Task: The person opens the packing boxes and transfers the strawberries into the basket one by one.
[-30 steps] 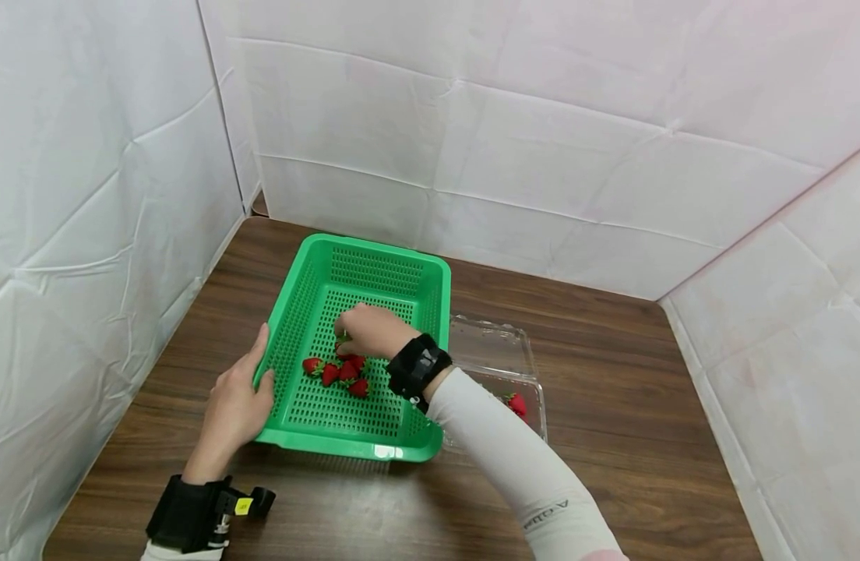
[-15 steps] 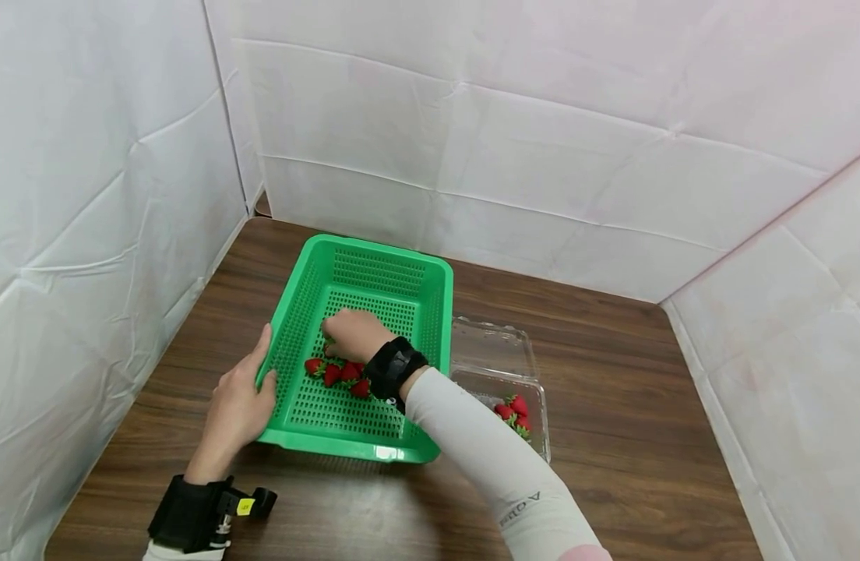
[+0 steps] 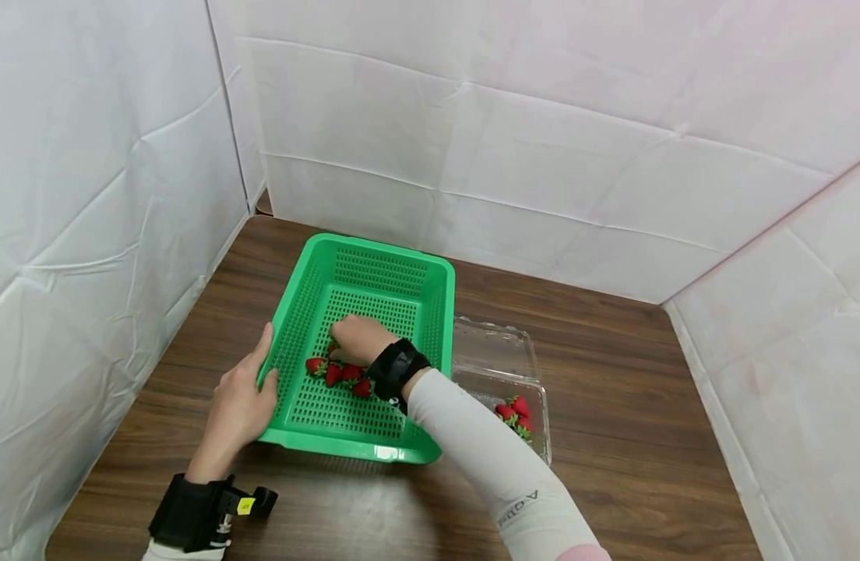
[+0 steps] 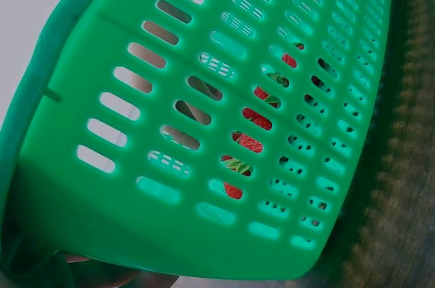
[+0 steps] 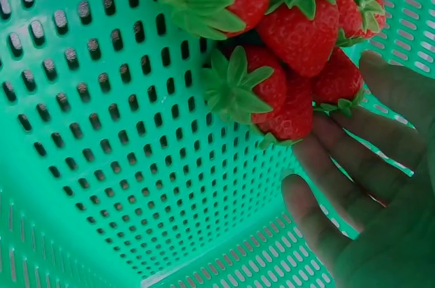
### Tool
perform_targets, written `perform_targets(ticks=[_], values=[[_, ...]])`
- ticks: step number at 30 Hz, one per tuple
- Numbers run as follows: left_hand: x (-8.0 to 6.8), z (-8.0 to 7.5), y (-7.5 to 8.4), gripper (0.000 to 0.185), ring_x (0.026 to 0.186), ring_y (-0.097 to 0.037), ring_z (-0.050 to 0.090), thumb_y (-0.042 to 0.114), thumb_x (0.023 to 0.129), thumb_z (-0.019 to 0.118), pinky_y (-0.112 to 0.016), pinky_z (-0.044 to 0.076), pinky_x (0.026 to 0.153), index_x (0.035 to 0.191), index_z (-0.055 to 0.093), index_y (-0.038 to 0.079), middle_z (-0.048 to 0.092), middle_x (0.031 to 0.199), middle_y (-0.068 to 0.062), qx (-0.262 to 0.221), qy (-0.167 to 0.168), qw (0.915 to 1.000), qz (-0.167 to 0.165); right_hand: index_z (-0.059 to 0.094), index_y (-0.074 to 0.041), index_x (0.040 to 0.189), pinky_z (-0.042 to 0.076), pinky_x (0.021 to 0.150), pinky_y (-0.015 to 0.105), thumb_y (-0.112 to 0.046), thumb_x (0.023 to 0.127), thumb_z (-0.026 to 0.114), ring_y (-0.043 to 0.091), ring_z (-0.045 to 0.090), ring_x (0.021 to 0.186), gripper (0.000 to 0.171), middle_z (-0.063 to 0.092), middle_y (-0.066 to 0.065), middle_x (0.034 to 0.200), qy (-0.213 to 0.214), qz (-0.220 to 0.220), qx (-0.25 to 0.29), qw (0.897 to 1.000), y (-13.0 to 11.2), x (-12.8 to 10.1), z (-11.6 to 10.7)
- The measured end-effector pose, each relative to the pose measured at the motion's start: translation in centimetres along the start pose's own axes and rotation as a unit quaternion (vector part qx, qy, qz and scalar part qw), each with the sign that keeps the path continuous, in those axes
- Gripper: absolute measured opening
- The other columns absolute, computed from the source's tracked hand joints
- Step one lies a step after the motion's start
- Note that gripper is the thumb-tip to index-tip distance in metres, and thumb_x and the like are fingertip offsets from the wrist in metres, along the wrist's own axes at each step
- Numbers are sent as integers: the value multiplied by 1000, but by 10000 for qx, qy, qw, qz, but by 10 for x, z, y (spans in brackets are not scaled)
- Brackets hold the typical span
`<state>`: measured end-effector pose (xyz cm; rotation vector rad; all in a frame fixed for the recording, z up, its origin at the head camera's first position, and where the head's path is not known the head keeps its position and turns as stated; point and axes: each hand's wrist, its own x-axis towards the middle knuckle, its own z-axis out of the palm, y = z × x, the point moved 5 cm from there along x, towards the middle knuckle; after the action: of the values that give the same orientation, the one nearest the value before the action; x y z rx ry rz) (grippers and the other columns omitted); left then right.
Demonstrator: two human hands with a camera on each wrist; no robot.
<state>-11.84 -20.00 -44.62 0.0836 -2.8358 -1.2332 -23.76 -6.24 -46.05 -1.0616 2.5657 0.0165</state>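
Observation:
My left hand point(image 3: 241, 401) grips the left rim of a green perforated basket point(image 3: 342, 446), thumb inside. At the bottom of the left wrist view only a dark bit of its fingers point(image 4: 102, 274) shows under the rim. Several red strawberries point(image 3: 333, 375) with green leaves lie clustered on the basket floor. Over them reaches my right hand point(image 3: 363, 340). In the right wrist view its fingers are spread and fairly straight, with some fingertips against the nearest strawberry point(image 5: 338, 79). That hand partly hides the cluster in the head view.
Right of the basket lies a clear plastic clamshell box point(image 3: 544, 421), its lid point(image 3: 493, 347) folded back. It holds several strawberries point(image 3: 519, 406), partly behind the right sleeve point(image 3: 486, 452). White sheeted walls point(image 3: 542, 156) border the brown wooden table point(image 3: 633, 436).
My right hand moved left over the cluster, then slightly back to the right and nearer. The withdrawn sleeve uncovers more strawberries in the clamshell box. My left hand stays on the rim.

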Motion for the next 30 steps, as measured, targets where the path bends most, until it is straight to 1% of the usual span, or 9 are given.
perform_targets(ticks=[5, 8, 9, 11, 13, 15, 19, 24, 30], values=[[0, 0, 1, 69, 121, -52, 49, 6, 98, 47, -64, 45, 88, 157, 11, 19, 41, 145, -33, -12, 28, 10000, 24, 66, -13, 101, 34, 63, 24, -25, 95, 63, 10, 46, 68, 14, 53, -3, 77, -174, 12, 43, 9998, 4, 0, 2], [1, 0, 1, 69, 122, -52, 49, 6, 98, 47, -64, 44, 89, 157, 12, 18, 41, 145, -33, -19, 35, 10000, 31, 66, -13, 109, 37, 66, 25, -22, 95, 62, 12, 52, 75, 17, 61, -1, 87, -262, 15, 124, 9996, 5, -1, 1], [1, 0, 1, 69, 122, -52, 49, 6, 98, 47, -64, 44, 89, 157, 12, 18, 41, 145, -33, -25, 33, 10000, 25, 66, -12, 114, 41, 68, 24, -21, 96, 62, 12, 56, 80, 22, 65, 1, 94, -285, 17, 149, 9995, 5, -2, 0], [1, 1, 1, 69, 122, -52, 48, 6, 98, 46, -64, 44, 89, 157, 12, 19, 40, 145, -32, -24, 24, 10000, 15, 62, -10, 126, 47, 77, 23, -20, 96, 61, 13, 62, 95, 31, 67, 4, 112, -353, 59, 226, 9991, 6, -3, -1], [0, 1, 1, 69, 122, -52, 49, 6, 98, 46, -64, 45, 89, 157, 12, 19, 40, 145, -32, -22, 26, 10000, 14, 56, -9, 136, 50, 87, 25, -19, 96, 61, 16, 63, 109, 41, 64, 7, 127, -429, 128, 331, 9985, 8, -4, -2], [0, 1, 1, 69, 122, -52, 49, 6, 98, 47, -63, 45, 89, 157, 11, 19, 40, 146, -32, -29, 31, 10000, 14, 49, -9, 142, 49, 96, 27, -19, 97, 60, 18, 59, 120, 48, 58, 8, 137, -474, 201, 401, 9979, 9, -5, -4], [-1, 0, 1, 69, 122, -52, 49, 5, 98, 47, -64, 45, 89, 157, 12, 18, 40, 145, -32, -29, 62, 10000, 38, 47, -12, 144, 47, 100, 29, -20, 97, 59, 19, 56, 125, 49, 56, 8, 140, -488, 259, 503, 9972, 11, -9, -9], [-1, 0, 1, 69, 123, -52, 48, 5, 98, 47, -65, 44, 90, 157, 12, 18, 40, 145, -32, -20, 53, 10000, 32, 51, -12, 141, 46, 103, 29, -21, 98, 59, 19, 54, 128, 45, 56, 7, 140, -425, 143, 631, 9970, 10, -18, -19], [0, 0, 0, 69, 123, -52, 48, 6, 98, 47, -64, 44, 89, 157, 12, 18, 40, 146, -32, -2, 55, 10000, 33, 59, -12, 133, 47, 100, 27, -22, 98, 59, 17, 58, 123, 37, 61, 5, 134, 74, -202, 889, 9958, 9, -30, -33]])
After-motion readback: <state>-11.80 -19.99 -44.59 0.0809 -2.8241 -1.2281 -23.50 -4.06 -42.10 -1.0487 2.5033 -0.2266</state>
